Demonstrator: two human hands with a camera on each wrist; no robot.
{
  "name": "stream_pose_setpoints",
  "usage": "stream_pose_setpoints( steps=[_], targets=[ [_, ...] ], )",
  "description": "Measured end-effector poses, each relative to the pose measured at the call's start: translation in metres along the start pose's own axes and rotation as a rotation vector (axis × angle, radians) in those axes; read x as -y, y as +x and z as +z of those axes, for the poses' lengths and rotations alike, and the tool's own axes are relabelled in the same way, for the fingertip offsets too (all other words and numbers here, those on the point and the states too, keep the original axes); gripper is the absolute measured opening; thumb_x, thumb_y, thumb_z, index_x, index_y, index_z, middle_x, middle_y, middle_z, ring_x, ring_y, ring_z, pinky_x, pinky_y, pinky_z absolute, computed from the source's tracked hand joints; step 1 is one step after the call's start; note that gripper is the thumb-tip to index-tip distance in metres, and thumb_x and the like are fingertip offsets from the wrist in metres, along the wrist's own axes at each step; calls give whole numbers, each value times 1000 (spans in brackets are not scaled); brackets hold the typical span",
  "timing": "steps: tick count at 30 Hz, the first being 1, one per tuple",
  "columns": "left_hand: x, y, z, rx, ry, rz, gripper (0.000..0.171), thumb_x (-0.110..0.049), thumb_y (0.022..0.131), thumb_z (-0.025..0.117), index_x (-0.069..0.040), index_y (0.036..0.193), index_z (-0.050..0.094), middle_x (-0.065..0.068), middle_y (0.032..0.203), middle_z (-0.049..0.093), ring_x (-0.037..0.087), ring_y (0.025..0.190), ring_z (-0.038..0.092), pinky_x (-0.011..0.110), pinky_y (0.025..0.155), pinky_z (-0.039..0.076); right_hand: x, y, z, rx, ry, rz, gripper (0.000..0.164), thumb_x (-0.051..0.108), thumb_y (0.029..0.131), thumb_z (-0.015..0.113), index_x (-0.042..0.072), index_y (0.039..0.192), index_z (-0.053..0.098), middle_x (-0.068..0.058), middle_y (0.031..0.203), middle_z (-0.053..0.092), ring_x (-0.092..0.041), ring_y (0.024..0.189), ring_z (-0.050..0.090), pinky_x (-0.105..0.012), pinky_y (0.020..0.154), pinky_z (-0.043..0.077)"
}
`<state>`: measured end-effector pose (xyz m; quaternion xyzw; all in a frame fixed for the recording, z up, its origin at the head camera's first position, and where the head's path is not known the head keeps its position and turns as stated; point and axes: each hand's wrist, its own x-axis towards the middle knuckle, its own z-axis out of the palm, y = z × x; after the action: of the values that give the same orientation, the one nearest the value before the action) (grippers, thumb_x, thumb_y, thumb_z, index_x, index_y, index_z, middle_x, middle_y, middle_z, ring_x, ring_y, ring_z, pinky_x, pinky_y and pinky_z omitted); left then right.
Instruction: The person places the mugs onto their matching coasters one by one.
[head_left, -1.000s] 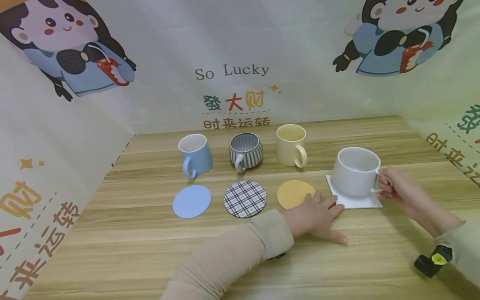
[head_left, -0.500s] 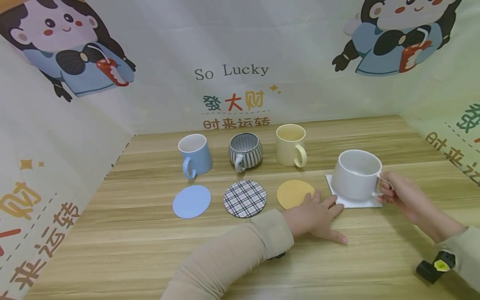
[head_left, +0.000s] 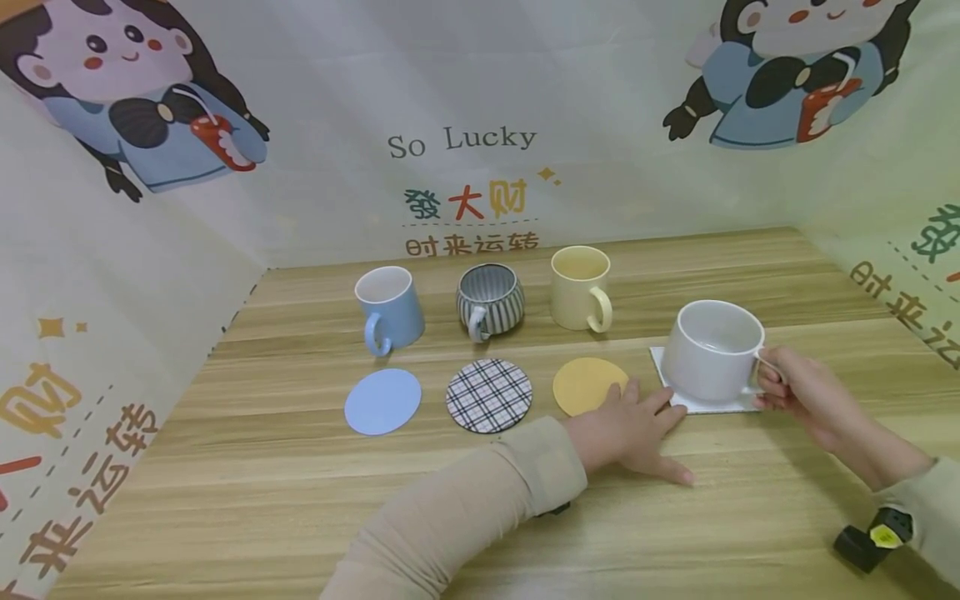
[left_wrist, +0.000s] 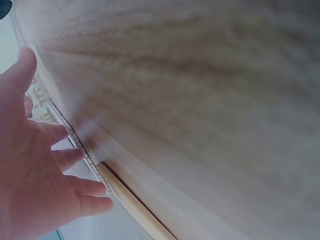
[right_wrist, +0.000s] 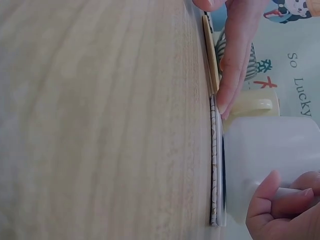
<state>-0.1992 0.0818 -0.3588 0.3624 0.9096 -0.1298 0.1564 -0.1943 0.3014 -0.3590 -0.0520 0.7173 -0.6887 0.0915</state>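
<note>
A wide white mug (head_left: 714, 350) stands upright over the white square coaster (head_left: 720, 407). In the right wrist view its base is at the coaster's surface, with a dark line between; contact is hard to tell. My right hand (head_left: 813, 400) grips the mug's handle, fingers curled through it. My left hand (head_left: 637, 429) lies spread, palm down, its fingers straight. One fingertip reaches the corner of the white coaster and others lie on the round yellow coaster (head_left: 581, 385). In the left wrist view the fingers (left_wrist: 70, 157) extend along the coasters' edges.
Behind stand a blue mug (head_left: 390, 310), a striped grey mug (head_left: 491, 300) and a yellow mug (head_left: 579, 289). A round blue coaster (head_left: 382, 402) and a plaid coaster (head_left: 489, 396) lie before them. A printed cloth (head_left: 322, 100) walls the wooden table (head_left: 262, 500).
The white mug has come down slightly and a little right onto or close to the white coaster, the right hand moving with it. The left hand has stayed in place.
</note>
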Motion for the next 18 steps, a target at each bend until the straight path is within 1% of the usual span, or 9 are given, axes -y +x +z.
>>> stream_pose_setpoints(
  steps=[4, 14, 16, 18],
  targets=[
    [1, 3, 2, 5, -11, -4, 85, -78, 76, 36, -38, 146, 9, -13, 153, 5, 28, 140, 7, 41, 112, 14, 0, -3, -1, -2, -24, 8, 38, 16, 99, 28, 14, 62, 37, 2, 54, 35, -18, 49, 32, -22, 61, 45],
    [1, 3, 2, 1, -19, 4, 85, -78, 76, 37, -38, 146, 9, -13, 153, 4, 30, 140, 6, 42, 112, 13, -2, -5, -1, 13, -13, -16, 37, 16, 99, 29, 14, 63, 39, 4, 56, 40, -13, 50, 37, -21, 62, 47],
    [1, 3, 2, 3, -15, 1, 85, -78, 76, 37, -38, 146, 9, -13, 153, 4, 30, 140, 6, 42, 112, 13, -2, -5, -2, 27, -28, -14, 37, 17, 100, 29, 14, 64, 39, 5, 57, 40, -12, 52, 39, -22, 62, 48],
    [1, 3, 2, 5, -11, 1, 85, -78, 76, 36, -38, 146, 9, -13, 153, 4, 30, 140, 6, 42, 112, 13, -2, -5, -4, 35, -75, -4, 37, 19, 100, 28, 14, 65, 39, 6, 59, 41, -10, 53, 40, -22, 63, 49]
  ],
)
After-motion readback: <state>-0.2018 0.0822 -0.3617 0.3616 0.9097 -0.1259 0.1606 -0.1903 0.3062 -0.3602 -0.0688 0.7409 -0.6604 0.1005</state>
